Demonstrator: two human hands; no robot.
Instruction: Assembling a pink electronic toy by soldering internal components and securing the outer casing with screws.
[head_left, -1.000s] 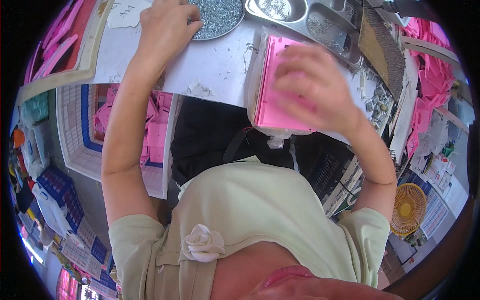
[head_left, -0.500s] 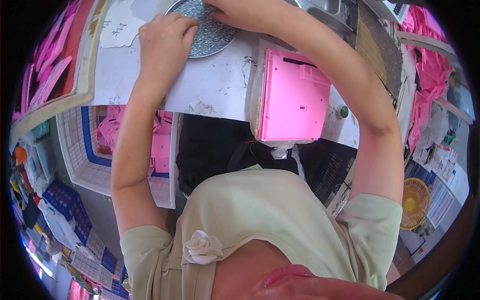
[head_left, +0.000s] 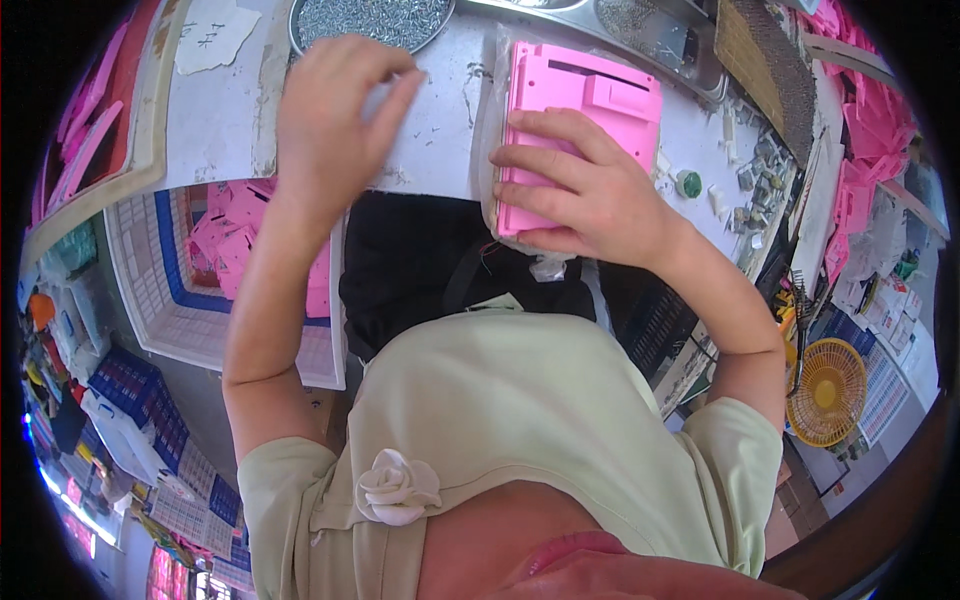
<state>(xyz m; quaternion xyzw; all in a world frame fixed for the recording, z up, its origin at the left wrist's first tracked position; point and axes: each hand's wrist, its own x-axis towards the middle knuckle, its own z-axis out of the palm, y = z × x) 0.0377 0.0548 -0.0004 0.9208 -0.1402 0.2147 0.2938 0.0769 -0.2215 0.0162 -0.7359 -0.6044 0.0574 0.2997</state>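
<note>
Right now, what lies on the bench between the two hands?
In the head view, only bare white benchtop separates the left hand from the right hand on the pink plastic part.

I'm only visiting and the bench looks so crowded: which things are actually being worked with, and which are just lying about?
In use:
- right hand resting on the pink plastic panel
- left hand pinched just below the round tray of small screws

Lying about:
- white basket of pink parts
- yellow fan
- blue crates

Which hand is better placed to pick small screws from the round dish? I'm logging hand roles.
Left: the left hand hovers just below the round metal dish of small screws, while the right hand rests on the pink plastic panel.
</note>
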